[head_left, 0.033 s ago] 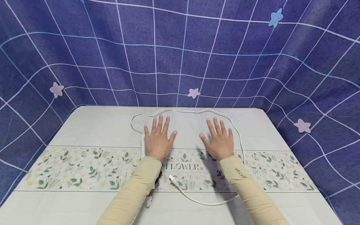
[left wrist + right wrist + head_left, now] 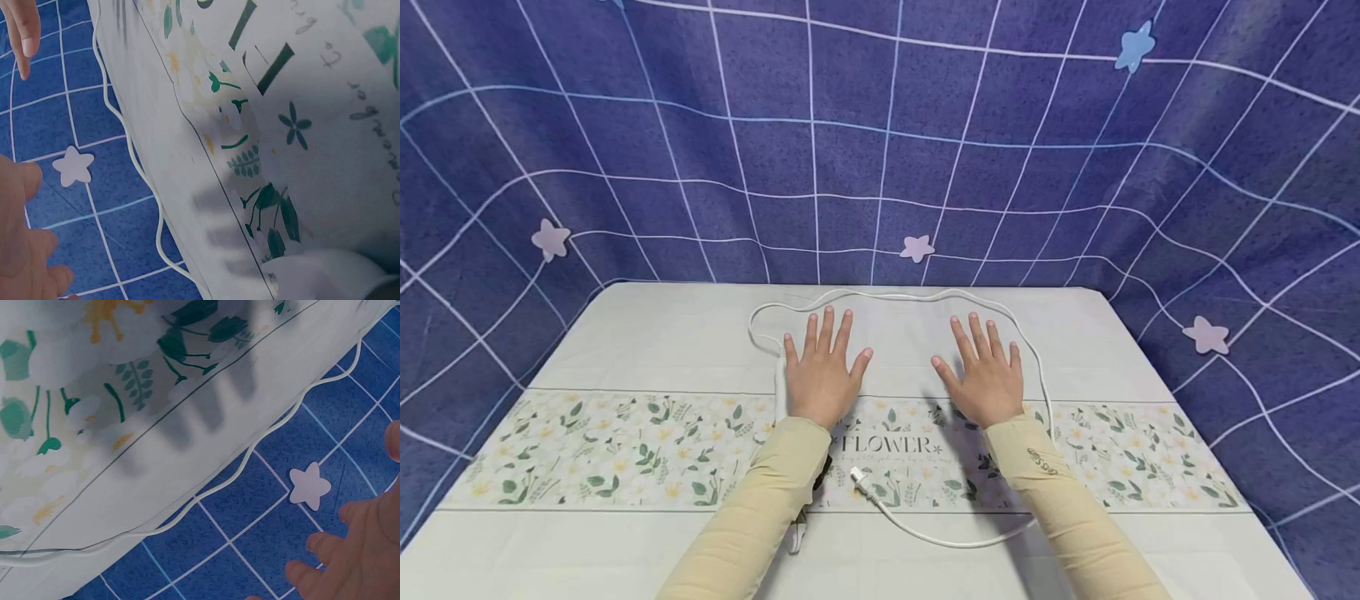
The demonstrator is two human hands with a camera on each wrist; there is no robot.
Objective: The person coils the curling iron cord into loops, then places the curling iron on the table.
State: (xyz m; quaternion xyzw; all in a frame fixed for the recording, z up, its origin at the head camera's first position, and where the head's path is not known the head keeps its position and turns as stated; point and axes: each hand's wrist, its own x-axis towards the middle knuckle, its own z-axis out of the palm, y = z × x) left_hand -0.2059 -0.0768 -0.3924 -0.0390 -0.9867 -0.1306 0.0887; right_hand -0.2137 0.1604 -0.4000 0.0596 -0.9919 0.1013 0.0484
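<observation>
My left hand (image 2: 824, 379) hovers over the table, palm down, with its fingers straight and spread. To its right my right hand (image 2: 987, 379) is held the same way, holding nothing. A white cable (image 2: 970, 545) loops round behind both hands and comes back near the right forearm to a white plug (image 2: 859, 479) lying between the forearms. Under the left hand and forearm lies a long white object (image 2: 781, 383), mostly hidden; its kind cannot be made out. In the left wrist view a rounded white part (image 2: 331, 272) shows at the bottom.
A white table cover (image 2: 647, 333) has a floral band marked FLOWER. Behind and at both sides hangs a blue curtain (image 2: 850, 167) with a line grid and star shapes. A dark piece (image 2: 822, 472) peeks out beside the left sleeve, with a small white end (image 2: 797, 535) nearer the front.
</observation>
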